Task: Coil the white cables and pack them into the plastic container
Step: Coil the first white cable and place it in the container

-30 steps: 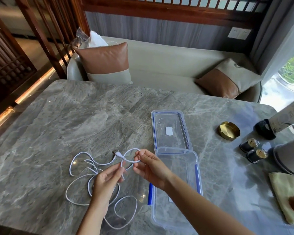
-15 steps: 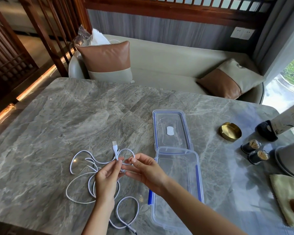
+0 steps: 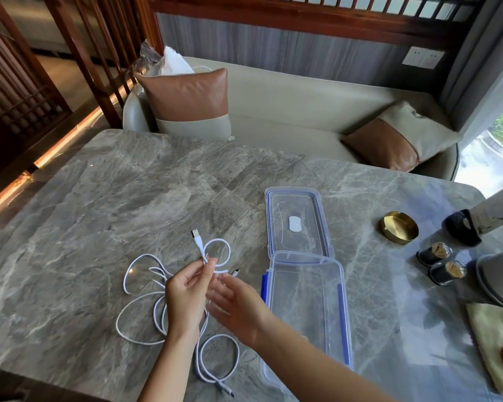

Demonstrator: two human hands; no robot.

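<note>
White cables (image 3: 145, 311) — light, limp and loop-prone — sprawl on the marble table (image 3: 84, 227) left of the open plastic container (image 3: 343, 314); left hand (image 3: 186, 300) pinches one near its USB plug (image 3: 196, 237), right hand (image 3: 238, 309) open — grip beside plugs.

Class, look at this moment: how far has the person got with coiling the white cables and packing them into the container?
Done: the plastic container stands open and looks empty, its lid beside it on the marble table. In hand: the left hand pinches one small loop of white cable near the USB plug; the right hand is open, holding nothing. Left: the rest of the cable sprawls loose on the table, nothing packed.
</note>
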